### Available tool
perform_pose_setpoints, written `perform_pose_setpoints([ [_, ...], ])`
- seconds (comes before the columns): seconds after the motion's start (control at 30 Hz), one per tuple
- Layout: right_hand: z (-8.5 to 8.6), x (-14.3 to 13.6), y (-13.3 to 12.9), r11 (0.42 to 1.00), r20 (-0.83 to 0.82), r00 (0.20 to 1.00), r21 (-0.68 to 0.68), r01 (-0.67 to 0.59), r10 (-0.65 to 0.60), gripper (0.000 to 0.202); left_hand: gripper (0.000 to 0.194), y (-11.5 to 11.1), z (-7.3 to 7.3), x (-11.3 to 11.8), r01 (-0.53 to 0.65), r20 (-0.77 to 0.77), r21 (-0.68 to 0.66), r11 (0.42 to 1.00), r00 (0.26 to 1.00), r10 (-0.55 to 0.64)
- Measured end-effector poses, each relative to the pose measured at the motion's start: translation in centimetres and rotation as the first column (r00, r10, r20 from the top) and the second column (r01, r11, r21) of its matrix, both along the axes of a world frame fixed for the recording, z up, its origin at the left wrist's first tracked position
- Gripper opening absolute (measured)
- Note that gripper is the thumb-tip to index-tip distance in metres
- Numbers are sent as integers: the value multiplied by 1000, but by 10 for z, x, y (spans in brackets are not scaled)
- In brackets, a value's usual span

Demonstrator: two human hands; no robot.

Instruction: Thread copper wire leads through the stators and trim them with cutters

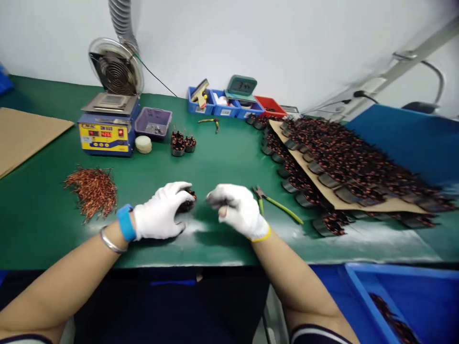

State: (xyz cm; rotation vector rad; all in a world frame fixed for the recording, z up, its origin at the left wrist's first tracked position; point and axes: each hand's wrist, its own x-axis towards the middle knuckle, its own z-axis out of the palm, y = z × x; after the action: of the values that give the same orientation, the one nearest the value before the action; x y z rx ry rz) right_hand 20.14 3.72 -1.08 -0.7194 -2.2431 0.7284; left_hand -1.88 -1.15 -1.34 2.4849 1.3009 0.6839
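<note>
Our forearms [71, 282] reach over the near edge of the table [229, 165], with a blue bin [412, 270] beside the right one. Our left hand [158, 212], gloved, curls its fingers over one dark coil [188, 204], which sits between our hands; the thumb stands apart, so we cannot tell how firm the hold is. Our right hand [236, 208] is half curled, near the coil but apart from it; we cannot tell whether it pinches anything.

Left of our left hand lies a wire heap [92, 192], and beyond that a solder pot [105, 136]. Just right of our right hand lie cutters [284, 209]; farther right, many coils [340, 153] spread over cardboard [301, 157].

We judge the step in hand to be handling this single coil. The next move seems to call for steadying it left-handed while the right fingers come to its wires.
</note>
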Motion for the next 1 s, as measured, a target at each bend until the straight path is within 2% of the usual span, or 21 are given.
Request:
perform_pose_setpoints([
  [0.07,-3,3,9,968,-33,979,-161,192,-200,25,43,2,14,-9,-32,149,-21,999,988,35],
  [0.13,-6,0,12,924,87,943,-191,332,-321,27,34,4,22,-13,-171,333,-65,983,925,183],
  [0.2,-9,-8,8,923,230,920,-145,356,-318,42,27,8,22,-10,-360,394,-169,917,829,398],
  [0.27,-11,-16,3,943,314,913,-118,311,-262,60,32,12,16,-5,-486,306,-273,830,774,554],
  [0.3,-11,-18,0,951,330,915,-121,285,-232,67,38,13,12,-1,-507,236,-310,804,778,582],
  [0.4,-13,-20,-2,957,278,952,-219,192,-127,75,63,15,4,6,-479,92,-354,803,837,540],
  [0.47,-14,-18,-1,937,163,984,-325,128,-78,68,81,14,2,7,-446,51,-368,816,866,497],
  [0.5,-16,-17,0,927,103,990,-352,126,-95,63,88,14,2,7,-438,41,-375,817,873,486],
  [0.57,-17,-17,2,923,20,983,-341,179,-184,60,95,13,3,7,-414,44,-396,819,883,468],
  [0.63,-18,-17,3,936,-14,977,-288,201,-214,69,94,12,4,7,-366,79,-410,836,899,432],
  [0.73,-16,-18,2,967,42,997,-241,78,-70,85,99,9,7,6,-239,132,-436,868,937,324],
  [0.83,-16,-20,0,970,101,995,-243,23,2,76,112,6,11,5,-266,-2,-389,882,958,288],
  [0.9,-16,-20,-2,931,16,999,-364,-41,51,62,109,4,12,6,-315,-119,-344,885,949,291],
  [0.97,-14,-20,-4,823,-181,981,-545,-161,72,56,100,4,11,9,-333,-184,-317,888,940,287],
  [1.0,-13,-20,-5,758,-292,955,-614,-221,43,55,97,4,11,10,-331,-202,-305,893,939,279],
])
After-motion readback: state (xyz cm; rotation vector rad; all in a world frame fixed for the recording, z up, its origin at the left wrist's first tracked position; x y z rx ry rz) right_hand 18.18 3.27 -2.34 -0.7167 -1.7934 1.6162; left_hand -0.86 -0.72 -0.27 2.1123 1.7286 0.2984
